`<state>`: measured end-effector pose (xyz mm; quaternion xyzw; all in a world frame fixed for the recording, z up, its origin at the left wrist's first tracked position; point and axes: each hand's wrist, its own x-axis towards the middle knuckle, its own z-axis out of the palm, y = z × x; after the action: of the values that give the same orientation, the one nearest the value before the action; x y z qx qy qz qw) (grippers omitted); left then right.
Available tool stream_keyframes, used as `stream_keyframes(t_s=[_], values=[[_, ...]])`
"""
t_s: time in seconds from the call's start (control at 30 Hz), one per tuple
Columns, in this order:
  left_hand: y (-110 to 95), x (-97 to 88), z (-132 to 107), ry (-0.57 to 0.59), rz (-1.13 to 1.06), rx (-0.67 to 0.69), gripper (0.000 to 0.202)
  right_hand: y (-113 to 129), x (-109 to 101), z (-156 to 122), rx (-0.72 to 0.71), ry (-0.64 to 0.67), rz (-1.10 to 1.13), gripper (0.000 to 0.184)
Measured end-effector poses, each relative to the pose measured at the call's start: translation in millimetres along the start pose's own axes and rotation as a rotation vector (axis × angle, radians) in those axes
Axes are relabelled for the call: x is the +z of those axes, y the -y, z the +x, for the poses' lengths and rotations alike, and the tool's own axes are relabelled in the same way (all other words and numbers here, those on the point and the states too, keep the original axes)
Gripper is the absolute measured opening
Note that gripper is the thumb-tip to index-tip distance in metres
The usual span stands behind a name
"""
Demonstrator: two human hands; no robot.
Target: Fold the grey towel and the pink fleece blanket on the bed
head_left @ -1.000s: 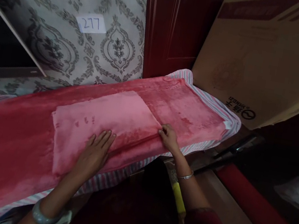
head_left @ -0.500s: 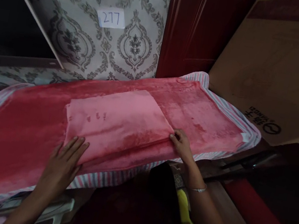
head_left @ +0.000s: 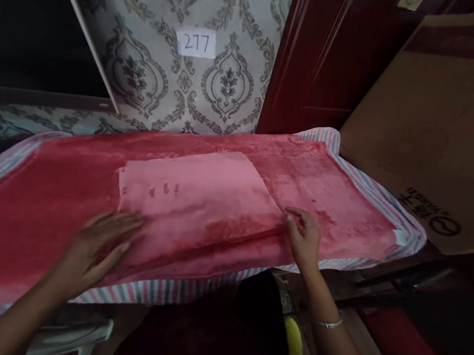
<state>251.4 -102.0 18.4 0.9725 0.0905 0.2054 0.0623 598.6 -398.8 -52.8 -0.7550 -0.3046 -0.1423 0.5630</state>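
A folded pink towel (head_left: 201, 199) lies on a red plush cloth (head_left: 30, 208) spread over a long board with a striped cover (head_left: 180, 290). My left hand (head_left: 94, 247) rests flat on the towel's near left corner, fingers stretched out. At the towel's near right corner my right hand (head_left: 305, 238) has its fingers curled and pressed at the towel's edge; whether they pinch the fabric is hard to make out.
A patterned wallpaper wall with a paper label reading 277 (head_left: 195, 43) stands behind the board. A dark red door (head_left: 317, 57) and a large leaning cardboard box (head_left: 452, 124) are at the right. A white plastic object (head_left: 66, 337) sits below the board.
My left hand has slid left along the towel's near edge to its left corner. My right hand has stayed at the right corner. The view has shifted to the left.
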Motion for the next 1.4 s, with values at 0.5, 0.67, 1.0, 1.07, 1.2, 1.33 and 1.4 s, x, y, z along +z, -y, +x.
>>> stream_keyframes(t_s=[0.5,0.67,1.0,1.07,1.2,1.33,1.4], values=[[-65,90.5,140,0.390,-0.028,0.187,0.073,42,72,-18,-0.197,0.215,0.075,0.018],[-61,89.6,134,0.445,-0.056,0.176,0.077,47,53,-15,-0.114,-0.066,0.169,0.021],[-42,86.9,219,0.373,-0.239,0.215,0.061,90,95,5,-0.445,0.615,-0.421,0.052],[-33,98.1,223,0.408,-0.077,0.223,0.062,86,105,-5,-0.452,0.693,-0.480,0.059],[0,111.6,228,0.431,0.083,0.320,0.064,71,111,-16,-0.445,0.716,-0.491,0.059],[45,119.4,253,0.475,0.015,0.181,0.067,67,113,-15,-0.439,0.700,-0.465,0.063],[64,127.3,265,0.457,-0.063,0.091,0.068,67,114,-14,-0.429,0.700,-0.461,0.064]])
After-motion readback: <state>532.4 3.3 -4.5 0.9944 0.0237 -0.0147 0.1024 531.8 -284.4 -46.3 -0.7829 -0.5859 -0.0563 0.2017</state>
